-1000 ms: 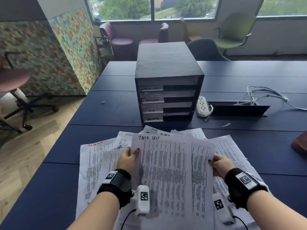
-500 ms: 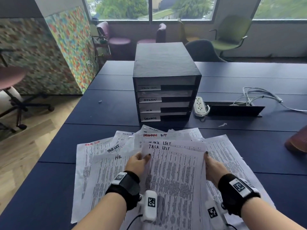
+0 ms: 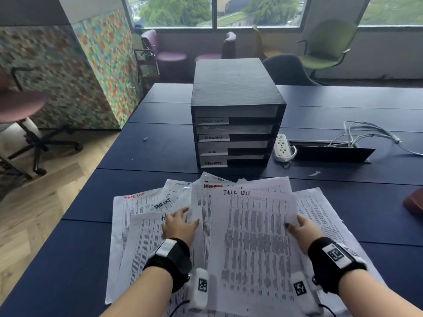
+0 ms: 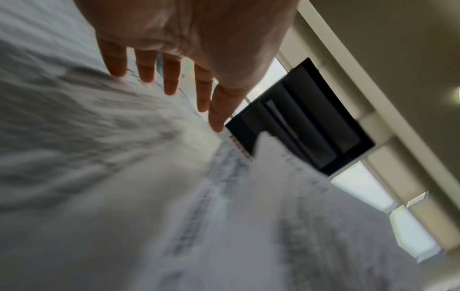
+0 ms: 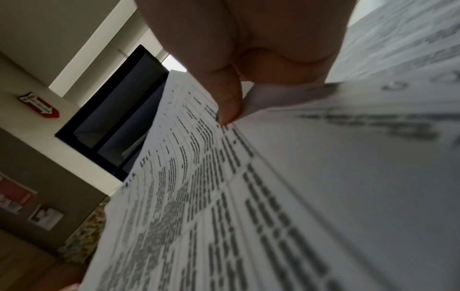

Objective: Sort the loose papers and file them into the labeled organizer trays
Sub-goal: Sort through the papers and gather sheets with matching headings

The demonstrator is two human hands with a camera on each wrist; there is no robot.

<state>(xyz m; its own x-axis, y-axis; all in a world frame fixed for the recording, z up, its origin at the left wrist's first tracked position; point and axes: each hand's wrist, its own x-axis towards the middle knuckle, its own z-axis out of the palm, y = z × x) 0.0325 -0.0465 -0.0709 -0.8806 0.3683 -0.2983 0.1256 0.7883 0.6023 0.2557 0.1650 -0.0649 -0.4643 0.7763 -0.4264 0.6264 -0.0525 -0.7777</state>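
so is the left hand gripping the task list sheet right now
No: the left hand has its fingers spread straight over the spread papers, while only the right hand pinches the task list sheet.

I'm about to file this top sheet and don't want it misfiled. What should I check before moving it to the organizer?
1. Heading of the held white printed sheet reads TASK LIST: ok.
2. Right hand has a pinch grip on the sheet's right edge: ok.
3. Left hand free of the sheet, fingers straight over the fanned loose papers: ok.
4. Matching label on the black four-tray organizer: top label is blurred, cannot tell.
5. Only one sheet pinched: cannot tell.
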